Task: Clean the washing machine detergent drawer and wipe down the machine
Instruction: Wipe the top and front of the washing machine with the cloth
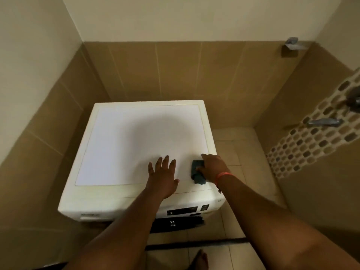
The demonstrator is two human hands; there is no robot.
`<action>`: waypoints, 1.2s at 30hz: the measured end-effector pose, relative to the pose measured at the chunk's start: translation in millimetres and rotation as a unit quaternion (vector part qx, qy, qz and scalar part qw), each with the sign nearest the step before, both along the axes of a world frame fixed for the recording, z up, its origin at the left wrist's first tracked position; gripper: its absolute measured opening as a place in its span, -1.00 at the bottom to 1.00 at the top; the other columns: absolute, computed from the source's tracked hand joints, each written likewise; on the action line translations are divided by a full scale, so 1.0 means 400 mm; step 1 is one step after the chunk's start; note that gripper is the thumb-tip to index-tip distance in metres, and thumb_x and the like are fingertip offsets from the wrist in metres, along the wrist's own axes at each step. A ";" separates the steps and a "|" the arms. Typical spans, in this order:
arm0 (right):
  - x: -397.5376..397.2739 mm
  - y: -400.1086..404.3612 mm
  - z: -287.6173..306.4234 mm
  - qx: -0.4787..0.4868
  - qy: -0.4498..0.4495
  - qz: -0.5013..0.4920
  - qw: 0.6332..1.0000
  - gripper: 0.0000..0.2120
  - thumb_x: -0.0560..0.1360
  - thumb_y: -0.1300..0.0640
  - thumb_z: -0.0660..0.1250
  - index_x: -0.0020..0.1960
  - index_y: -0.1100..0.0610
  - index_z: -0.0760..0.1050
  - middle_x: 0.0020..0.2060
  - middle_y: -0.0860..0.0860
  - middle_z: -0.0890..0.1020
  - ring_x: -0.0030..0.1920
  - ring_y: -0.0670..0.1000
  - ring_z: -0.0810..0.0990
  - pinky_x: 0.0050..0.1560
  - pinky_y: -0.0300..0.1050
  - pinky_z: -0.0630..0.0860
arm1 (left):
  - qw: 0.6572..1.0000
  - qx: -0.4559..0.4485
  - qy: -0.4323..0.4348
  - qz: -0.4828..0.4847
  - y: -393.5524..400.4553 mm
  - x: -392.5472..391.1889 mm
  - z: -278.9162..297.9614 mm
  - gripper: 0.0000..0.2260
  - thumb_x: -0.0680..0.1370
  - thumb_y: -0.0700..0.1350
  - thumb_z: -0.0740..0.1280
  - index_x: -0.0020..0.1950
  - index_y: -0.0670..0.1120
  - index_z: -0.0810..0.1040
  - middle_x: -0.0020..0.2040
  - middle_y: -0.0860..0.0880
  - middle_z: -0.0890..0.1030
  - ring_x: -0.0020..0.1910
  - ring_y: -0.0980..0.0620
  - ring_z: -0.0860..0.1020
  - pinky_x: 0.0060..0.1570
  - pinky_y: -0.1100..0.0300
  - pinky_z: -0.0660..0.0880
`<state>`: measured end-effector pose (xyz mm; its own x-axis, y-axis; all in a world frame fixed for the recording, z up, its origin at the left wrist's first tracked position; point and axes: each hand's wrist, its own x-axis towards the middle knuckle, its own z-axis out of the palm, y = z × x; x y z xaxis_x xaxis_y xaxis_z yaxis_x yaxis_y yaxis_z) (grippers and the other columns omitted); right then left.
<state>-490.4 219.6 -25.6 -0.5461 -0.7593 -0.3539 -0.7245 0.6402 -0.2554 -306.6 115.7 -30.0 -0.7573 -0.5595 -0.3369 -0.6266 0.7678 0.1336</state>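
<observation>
A white front-loading washing machine (124, 141) stands against the brown tiled wall, seen from above. My left hand (162, 175) rests flat on the near middle of its top, fingers spread. My right hand (213, 168) holds a dark teal cloth (197, 171) against the top near the front right corner, fingers curled round it. The control panel (185, 210) and the dark door top show below the front edge. The detergent drawer front (88, 216) sits at the front left, closed.
Tiled walls close in on the left and behind the machine. Metal taps (324, 121) stick out from the mosaic strip on the right wall, with a fitting (291, 45) higher up. Beige floor tiles lie right of the machine; my bare foot (198, 260) shows below.
</observation>
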 end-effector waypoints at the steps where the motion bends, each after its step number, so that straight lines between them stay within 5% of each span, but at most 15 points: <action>1: -0.013 -0.005 -0.004 0.026 0.018 0.033 0.999 -0.53 0.53 -0.15 0.30 0.31 0.12 0.40 0.20 0.11 0.50 0.26 0.18 0.42 0.25 0.05 0.42 | 1.000 0.006 -0.001 0.010 0.016 -0.013 -0.001 -0.35 0.64 0.14 0.15 0.62 -0.02 -0.08 0.63 -0.09 -0.12 0.60 -0.15 -0.15 0.51 -0.28 -0.14; 7: -0.003 -0.033 -0.009 0.018 0.026 0.047 0.998 -0.60 0.48 -0.03 0.37 0.23 0.11 0.38 0.15 0.08 0.47 0.21 0.15 0.41 0.21 0.12 0.42 | 0.993 0.040 0.064 0.093 0.050 -0.012 -0.001 -0.47 0.64 0.05 0.22 0.56 -0.09 0.19 0.61 -0.13 0.08 0.59 -0.13 0.00 0.55 -0.06 0.00; 13: 0.029 -0.041 0.053 -0.076 -0.206 0.022 0.975 -0.79 0.44 0.18 0.43 -0.11 0.07 0.38 -0.10 0.05 0.51 -0.08 0.05 0.47 -0.20 -0.21 0.39 | 0.911 0.196 0.263 0.250 0.042 0.003 0.034 -0.66 0.62 -0.12 0.29 0.40 -0.04 0.42 0.44 -0.01 0.40 0.40 0.01 0.39 0.27 0.25 0.32; 17: 0.061 -0.029 0.158 -0.061 -0.314 0.140 0.937 -0.84 0.46 0.20 0.42 0.00 0.09 0.49 -0.12 -0.01 0.62 -0.14 0.01 0.58 -0.11 -0.13 0.55 | 0.920 0.256 0.258 0.148 0.034 0.027 0.091 -0.47 0.59 -0.26 0.31 0.51 0.09 0.33 0.52 0.09 0.32 0.49 0.07 0.28 0.44 0.14 0.24; 21: 0.080 -0.035 0.221 -0.064 -0.287 0.165 0.942 -0.85 0.50 0.18 0.39 0.05 0.04 0.61 -0.06 -0.11 0.64 -0.02 -0.10 0.59 0.03 -0.19 0.53 | 0.910 0.334 0.213 0.127 0.020 0.083 0.121 -0.85 0.57 -0.14 0.34 0.11 0.01 0.60 0.06 0.00 0.65 0.10 -0.01 0.59 0.12 0.06 0.50; 24: 0.089 -0.025 0.217 -0.109 -0.326 0.087 0.935 -0.83 0.50 0.22 0.36 0.02 0.01 0.63 -0.06 -0.06 0.65 -0.03 -0.03 0.61 0.03 -0.08 0.58 | 0.884 0.377 0.229 0.157 0.017 0.129 0.129 -0.85 0.60 -0.03 0.33 -0.14 -0.03 0.58 -0.20 0.00 0.59 -0.19 0.03 0.53 -0.16 0.13 0.48; 28: 0.125 0.004 0.170 -0.170 -0.449 -0.082 0.873 -0.72 0.49 0.41 0.29 0.00 0.07 0.60 -0.21 0.12 0.53 -0.24 0.06 0.54 -0.25 -0.09 0.51 | 0.786 0.482 0.290 0.258 0.023 0.175 0.115 -0.84 0.60 -0.03 0.36 -0.11 -0.09 0.61 -0.13 -0.11 0.63 -0.13 -0.06 0.59 -0.09 0.01 0.60; 32: 0.151 0.026 0.147 -0.182 -0.501 -0.176 0.828 -0.62 0.46 0.54 0.18 0.08 0.15 0.53 -0.17 0.15 0.53 -0.22 0.09 0.58 -0.26 -0.09 0.56 | 0.689 0.560 0.329 0.320 0.037 0.196 0.105 -0.98 0.58 -0.24 0.37 -0.04 -0.17 0.59 -0.08 -0.13 0.64 -0.07 -0.07 0.61 -0.12 0.08 0.58; 36: 0.109 0.038 0.143 -0.123 -0.572 -0.208 0.784 -0.57 0.43 0.52 0.28 0.21 0.19 0.50 0.04 0.28 0.58 -0.07 0.15 0.64 -0.14 -0.07 0.65 | 0.683 0.551 0.317 0.359 0.033 0.174 0.093 -0.85 0.53 -0.33 0.38 0.06 -0.17 0.60 0.05 -0.20 0.65 0.05 -0.15 0.62 0.04 -0.02 0.62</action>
